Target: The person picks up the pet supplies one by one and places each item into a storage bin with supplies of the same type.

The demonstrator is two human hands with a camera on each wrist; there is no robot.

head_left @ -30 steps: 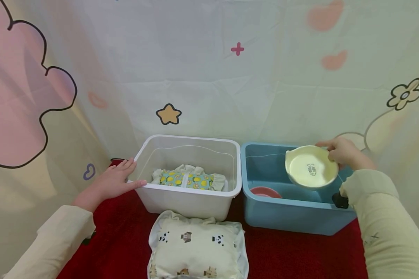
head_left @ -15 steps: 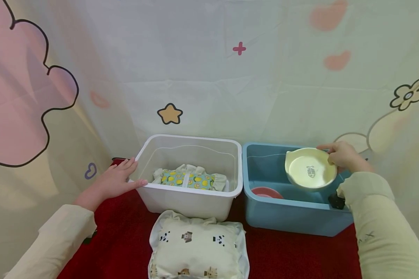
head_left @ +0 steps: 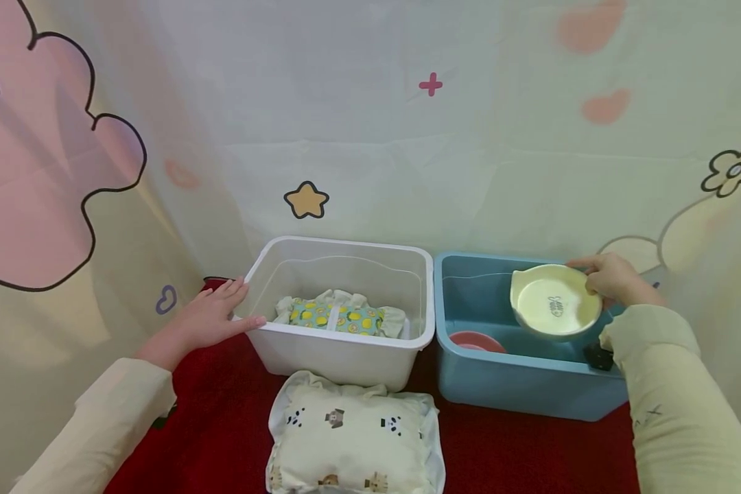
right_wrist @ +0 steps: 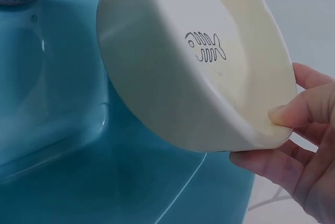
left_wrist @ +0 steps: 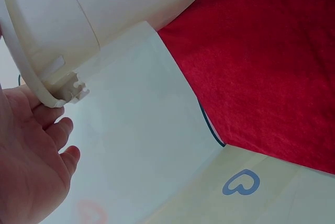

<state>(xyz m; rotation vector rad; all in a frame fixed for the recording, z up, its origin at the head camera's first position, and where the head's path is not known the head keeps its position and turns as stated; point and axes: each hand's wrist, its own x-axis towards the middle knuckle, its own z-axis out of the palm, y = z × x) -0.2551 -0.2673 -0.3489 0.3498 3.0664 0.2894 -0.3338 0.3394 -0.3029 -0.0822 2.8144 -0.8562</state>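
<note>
At the right of the head view, the cream bowl (head_left: 556,305), its rim pinched by the right hand (head_left: 617,280), now tilts slightly lower over the blue tub (head_left: 525,384), apparently unreleased. Centre-left, the left hand (head_left: 200,319) stays spread on the white tub (head_left: 339,357).

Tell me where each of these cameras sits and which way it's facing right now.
Head: worn on the head, facing forward and down at the white bin, blue bin and pillow; left hand, right hand and both sleeves show.
Left wrist: on that wrist, facing the white bin's rim and red cloth; part of the left hand shows.
Right wrist: on that wrist, facing the cream bowl and blue bin; the right hand's fingers show.
Shared: head and right wrist both show the bowl's fish print.
</note>
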